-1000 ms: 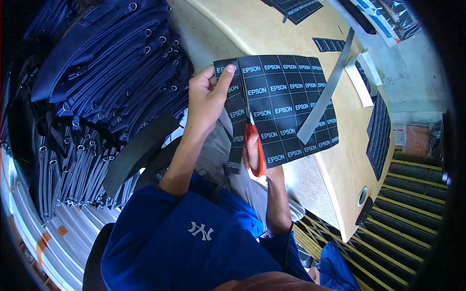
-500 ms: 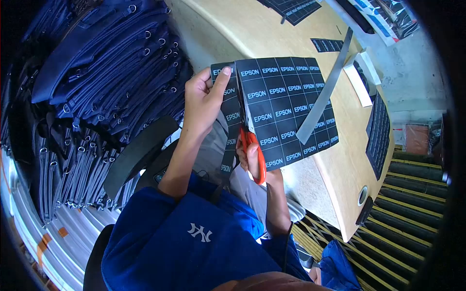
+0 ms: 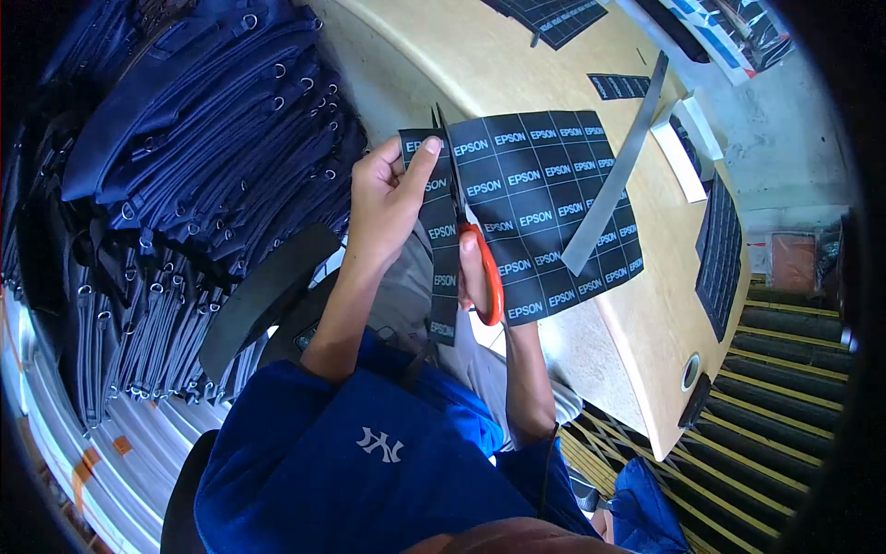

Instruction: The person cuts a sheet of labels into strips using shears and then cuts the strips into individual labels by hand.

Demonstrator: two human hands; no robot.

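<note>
My left hand (image 3: 392, 194) pinches the top of a narrow strip (image 3: 444, 282) of black EPSON labels, thumb on its front. The strip hangs beside the wider black EPSON label sheet (image 3: 554, 208), with a long cut between them. My right hand (image 3: 472, 263) grips red-handled scissors (image 3: 495, 282) from below, thumb in the handle loop and its other fingers mostly hidden. The blades lie in the cut, their slightly parted tips poking past the top edge. The sheet's right part rests over the table corner, under a flat grey metal strip (image 3: 614, 180).
On the wooden table (image 3: 517, 78) lie more label sheets (image 3: 720, 254), a small label piece (image 3: 618, 87) and a white open box (image 3: 678, 162). Dark blue straps with metal rings (image 3: 212, 120) are piled at left. A slatted grate (image 3: 784, 379) is at lower right.
The scissors and my right hand have moved up along the cut, and the blade tips now stick out beyond the sheet's top edge. My left hand has barely moved.
</note>
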